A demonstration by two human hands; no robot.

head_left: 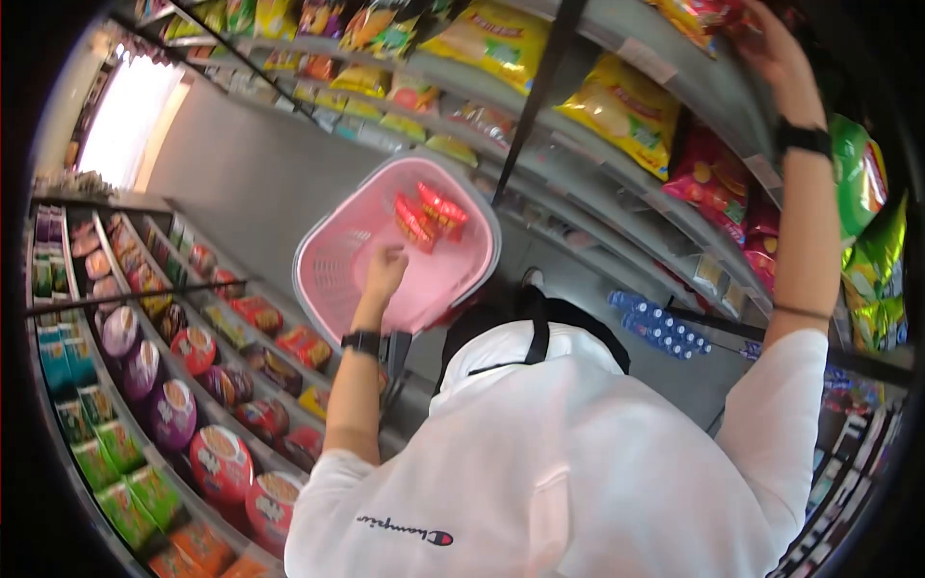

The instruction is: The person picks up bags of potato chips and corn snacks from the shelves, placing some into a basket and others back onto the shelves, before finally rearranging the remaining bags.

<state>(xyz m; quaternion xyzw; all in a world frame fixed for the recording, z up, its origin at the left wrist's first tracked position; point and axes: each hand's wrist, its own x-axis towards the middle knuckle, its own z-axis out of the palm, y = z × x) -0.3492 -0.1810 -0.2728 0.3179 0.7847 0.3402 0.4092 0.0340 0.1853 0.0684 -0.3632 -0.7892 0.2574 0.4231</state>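
Observation:
My left hand (387, 263) is over the inside of a pink shopping basket (332, 217), a dark band on its wrist. Its fingers are loosely bent and slightly apart, with nothing visible in them. Two or more small red snack packets (414, 222) lie in the basket, just beyond the fingertips. At the upper right, my right hand (769, 46) reaches up to the shelf. Its fingers are closed around the edge of a red snack bag (711, 12), which is partly cut off by the top of the view.
Shelves at the right hold yellow chip bags (626, 106) and pink-red bags (708, 178). Along the left, shelves carry instant noodle cups (220, 462) and packets. Blue-capped bottles (660, 326) stand on the floor by the right shelf. Grey floor (222, 164) runs down the aisle.

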